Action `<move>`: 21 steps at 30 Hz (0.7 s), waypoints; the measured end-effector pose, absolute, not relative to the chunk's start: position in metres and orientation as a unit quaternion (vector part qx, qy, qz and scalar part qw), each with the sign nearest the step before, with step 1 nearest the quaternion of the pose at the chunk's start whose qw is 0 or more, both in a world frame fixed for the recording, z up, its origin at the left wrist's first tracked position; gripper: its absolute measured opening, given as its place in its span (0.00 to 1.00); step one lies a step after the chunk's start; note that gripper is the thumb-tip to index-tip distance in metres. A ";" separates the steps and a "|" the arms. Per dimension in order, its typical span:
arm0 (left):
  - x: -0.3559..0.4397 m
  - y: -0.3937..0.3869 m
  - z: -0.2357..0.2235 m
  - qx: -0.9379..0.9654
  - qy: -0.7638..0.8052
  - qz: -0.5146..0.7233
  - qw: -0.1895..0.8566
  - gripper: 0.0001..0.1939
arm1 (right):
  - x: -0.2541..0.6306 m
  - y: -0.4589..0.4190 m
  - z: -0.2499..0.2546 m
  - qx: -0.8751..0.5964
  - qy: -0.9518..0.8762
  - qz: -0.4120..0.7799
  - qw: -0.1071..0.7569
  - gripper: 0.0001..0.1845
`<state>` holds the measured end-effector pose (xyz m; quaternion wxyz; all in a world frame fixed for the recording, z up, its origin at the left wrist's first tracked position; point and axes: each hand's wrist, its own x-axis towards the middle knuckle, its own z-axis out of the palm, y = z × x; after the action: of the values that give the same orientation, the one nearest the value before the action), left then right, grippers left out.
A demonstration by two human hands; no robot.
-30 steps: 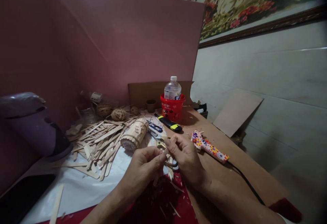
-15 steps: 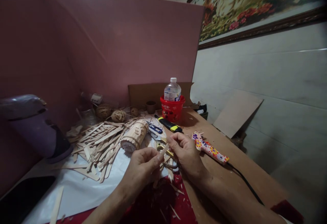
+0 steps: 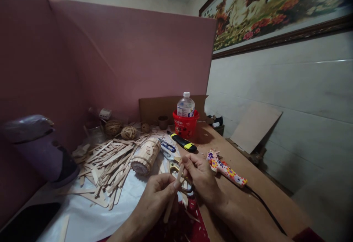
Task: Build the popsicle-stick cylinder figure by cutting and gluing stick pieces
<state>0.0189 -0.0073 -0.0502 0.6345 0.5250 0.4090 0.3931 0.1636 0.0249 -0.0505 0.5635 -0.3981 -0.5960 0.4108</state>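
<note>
In the head view, a flat wooden craft stick (image 3: 179,174) slants between my two hands. My left hand (image 3: 154,198) is closed on it, thumb and forefinger pinching its middle, and its lower end shows beneath. At the upper end, the closed fingers of my right hand (image 3: 202,175) pinch the tip. Gold-handled scissors (image 3: 173,167) lie just behind, partly hidden by my hands. Left of them rests a cylinder covered in wooden sticks (image 3: 146,155), banded with cord, on its side.
Loose craft sticks (image 3: 110,164) are heaped at left near twine balls (image 3: 128,132). Blue snips (image 3: 167,145), a yellow-black cutter (image 3: 183,142) and a red bucket (image 3: 185,127) holding a bottle (image 3: 186,106) stand beyond. A flower-patterned corded tool (image 3: 227,172) lies right; a purple container (image 3: 46,157) is far left.
The stick has turned steeper, and its lower end now shows below my left hand. Both hands keep their pinch. The whole view has shifted slightly, with the scene sitting lower in frame.
</note>
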 end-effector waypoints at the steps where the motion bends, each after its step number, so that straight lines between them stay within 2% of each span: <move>1: 0.019 -0.007 -0.049 0.517 0.405 0.404 0.636 0.19 | 0.165 0.026 -0.051 -0.410 -0.597 0.386 0.572 0.17; 5: 0.015 -0.005 -0.042 0.463 0.430 0.473 0.614 0.17 | 0.175 0.033 -0.050 -0.468 -0.633 0.198 0.583 0.10; 7: 0.012 -0.004 -0.039 0.453 0.461 0.507 0.570 0.16 | 0.178 0.033 -0.049 -0.489 -0.677 0.105 0.541 0.09; 9: 0.010 -0.003 -0.038 0.454 0.477 0.534 0.530 0.16 | 0.179 0.032 -0.048 -0.519 -0.721 0.046 0.457 0.10; 14: 0.004 0.005 -0.042 0.398 0.469 0.606 0.504 0.16 | 0.173 0.027 -0.045 -0.574 -0.783 0.005 0.239 0.05; 17: -0.001 0.009 -0.041 0.366 0.469 0.636 0.492 0.16 | 0.167 0.022 -0.040 -0.576 -0.798 0.022 0.177 0.05; 21: -0.006 0.013 -0.039 0.360 0.473 0.653 0.469 0.18 | 0.162 0.018 -0.033 -0.570 -0.808 0.043 0.140 0.16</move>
<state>-0.0065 0.0131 -0.0389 0.4686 0.3601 0.4732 0.6533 0.1617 0.0179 -0.0326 0.1398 -0.5702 -0.8084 0.0432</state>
